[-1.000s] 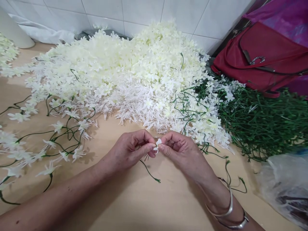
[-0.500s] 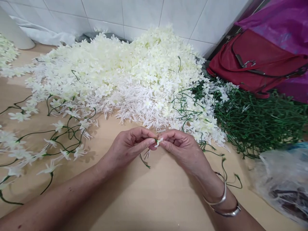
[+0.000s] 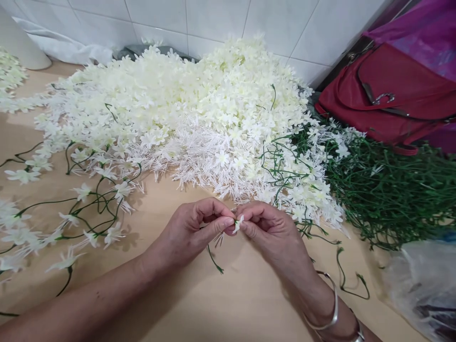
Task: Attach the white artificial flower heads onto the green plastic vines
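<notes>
My left hand [image 3: 203, 225] is closed in a pinch on a green artificial flower stem [image 3: 215, 260], whose free end hangs below the fingers. A few thin white strands also dangle there. Between the fingertips of both hands is a small white artificial flower [image 3: 238, 224]. My right hand [image 3: 269, 230] pinches its petals from the other side, thumb against forefinger. The point where stem and flower meet is mostly covered by the left fingertips. Just beyond my hands lies a large heap of white artificial flowers [image 3: 228, 114].
White flowers on green stems [image 3: 90, 209] lie loosely at the left. On the right are a pile of green stems [image 3: 399, 194], a red bag [image 3: 395, 95] and a clear plastic bag [image 3: 420, 280]. Single stems [image 3: 344, 275] rest near my right wrist. A tiled wall [image 3: 221, 21] stands behind.
Both hands stay together on the flower and sit slightly lower in view. The flower has tilted more upright between the fingertips. The view itself has shifted a little.
</notes>
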Action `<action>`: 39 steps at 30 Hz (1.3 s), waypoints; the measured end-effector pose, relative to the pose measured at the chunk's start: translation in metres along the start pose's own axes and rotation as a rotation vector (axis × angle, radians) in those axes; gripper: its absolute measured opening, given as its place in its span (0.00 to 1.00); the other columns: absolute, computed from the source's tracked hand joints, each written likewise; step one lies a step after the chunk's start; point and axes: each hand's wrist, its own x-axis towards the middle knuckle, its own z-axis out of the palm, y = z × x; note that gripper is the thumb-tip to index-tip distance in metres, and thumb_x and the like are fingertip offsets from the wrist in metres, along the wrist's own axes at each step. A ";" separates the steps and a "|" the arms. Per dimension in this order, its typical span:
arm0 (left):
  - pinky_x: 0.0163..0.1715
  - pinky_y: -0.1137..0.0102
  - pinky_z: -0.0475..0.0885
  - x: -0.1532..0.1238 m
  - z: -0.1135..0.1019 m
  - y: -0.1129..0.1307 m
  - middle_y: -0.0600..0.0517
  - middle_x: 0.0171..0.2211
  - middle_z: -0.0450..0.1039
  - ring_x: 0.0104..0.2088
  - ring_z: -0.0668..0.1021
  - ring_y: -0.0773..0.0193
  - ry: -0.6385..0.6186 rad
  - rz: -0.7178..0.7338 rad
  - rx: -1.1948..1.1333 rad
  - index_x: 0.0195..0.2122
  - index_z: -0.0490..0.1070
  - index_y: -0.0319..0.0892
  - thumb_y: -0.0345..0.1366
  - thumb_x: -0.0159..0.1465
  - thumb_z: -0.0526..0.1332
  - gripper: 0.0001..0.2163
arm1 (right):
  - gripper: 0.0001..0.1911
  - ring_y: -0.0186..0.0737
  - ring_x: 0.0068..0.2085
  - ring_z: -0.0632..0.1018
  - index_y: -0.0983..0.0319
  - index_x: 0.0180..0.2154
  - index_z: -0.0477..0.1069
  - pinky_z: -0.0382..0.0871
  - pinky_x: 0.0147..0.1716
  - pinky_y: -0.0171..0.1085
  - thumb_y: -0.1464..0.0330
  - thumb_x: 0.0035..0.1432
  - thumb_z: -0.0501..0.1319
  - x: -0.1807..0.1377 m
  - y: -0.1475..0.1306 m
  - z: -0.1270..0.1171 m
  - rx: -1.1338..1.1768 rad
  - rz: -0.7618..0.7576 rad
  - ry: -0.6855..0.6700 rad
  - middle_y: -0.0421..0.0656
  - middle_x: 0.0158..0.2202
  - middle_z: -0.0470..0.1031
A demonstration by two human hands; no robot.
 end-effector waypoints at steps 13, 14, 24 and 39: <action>0.39 0.71 0.74 0.000 -0.001 0.005 0.51 0.32 0.82 0.35 0.81 0.65 -0.006 0.014 0.018 0.37 0.75 0.40 0.39 0.71 0.64 0.08 | 0.08 0.34 0.32 0.79 0.57 0.35 0.77 0.76 0.35 0.35 0.64 0.59 0.73 0.002 -0.005 0.004 -0.043 0.052 0.009 0.37 0.30 0.79; 0.39 0.71 0.74 0.000 -0.001 0.008 0.51 0.31 0.81 0.34 0.81 0.66 0.001 0.025 0.001 0.37 0.74 0.40 0.39 0.71 0.64 0.08 | 0.08 0.34 0.32 0.78 0.57 0.37 0.77 0.76 0.35 0.35 0.63 0.60 0.72 0.001 -0.005 0.004 -0.070 0.032 0.020 0.37 0.30 0.78; 0.30 0.73 0.67 0.002 -0.035 0.025 0.54 0.30 0.71 0.30 0.72 0.68 0.083 0.097 0.393 0.33 0.72 0.41 0.37 0.68 0.63 0.07 | 0.02 0.45 0.47 0.77 0.59 0.42 0.79 0.72 0.47 0.47 0.69 0.68 0.67 -0.007 -0.005 -0.003 -0.862 -0.456 -0.345 0.45 0.43 0.79; 0.34 0.71 0.74 0.014 -0.026 0.012 0.50 0.38 0.77 0.34 0.79 0.65 0.267 0.408 0.812 0.43 0.77 0.43 0.34 0.73 0.61 0.05 | 0.08 0.39 0.38 0.77 0.58 0.46 0.77 0.70 0.40 0.40 0.69 0.72 0.59 -0.007 -0.022 -0.018 -0.684 -0.326 0.316 0.43 0.38 0.76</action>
